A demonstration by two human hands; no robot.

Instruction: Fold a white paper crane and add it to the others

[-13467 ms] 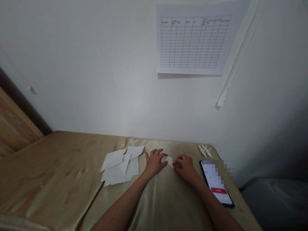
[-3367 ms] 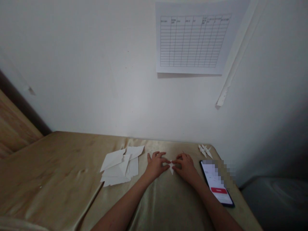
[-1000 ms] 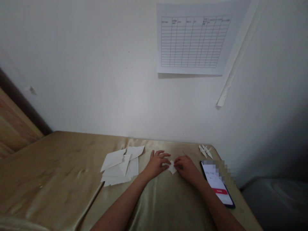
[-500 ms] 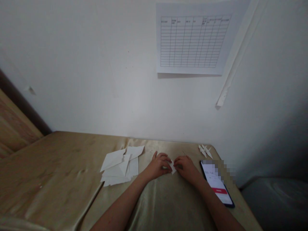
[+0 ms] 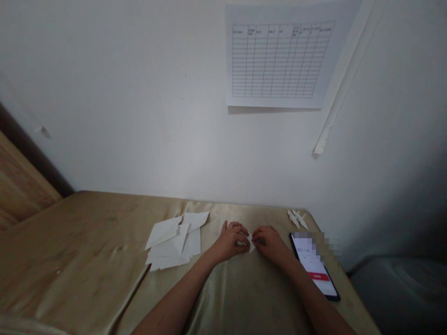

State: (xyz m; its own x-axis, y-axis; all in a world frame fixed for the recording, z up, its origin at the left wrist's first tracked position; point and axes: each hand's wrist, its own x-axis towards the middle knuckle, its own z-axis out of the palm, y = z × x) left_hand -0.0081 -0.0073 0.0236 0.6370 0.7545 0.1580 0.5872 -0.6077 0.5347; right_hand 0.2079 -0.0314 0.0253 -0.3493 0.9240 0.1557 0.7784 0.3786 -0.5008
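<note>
Between my two hands is a small folded piece of white paper (image 5: 251, 244), low over the gold cloth. My left hand (image 5: 233, 240) pinches its left side between thumb and fingers. From the other side my right hand (image 5: 268, 241) grips its right edge with closed fingertips. The fingers cover much of the paper, so its exact folds cannot be made out. To the left lies a loose pile of white paper sheets (image 5: 171, 246), some with torn edges. Folded white paper cranes (image 5: 298, 218) rest near the far right corner.
A phone (image 5: 316, 270) with a lit screen lies beside my right forearm. The gold cloth-covered surface (image 5: 87, 251) meets a white wall, where a printed table sheet (image 5: 275, 60) hangs. A dark rounded object (image 5: 398, 293) stands off the right edge.
Both hands keep their hold on the folded paper, with only very slight finger movement. The view has shifted a tiny bit.
</note>
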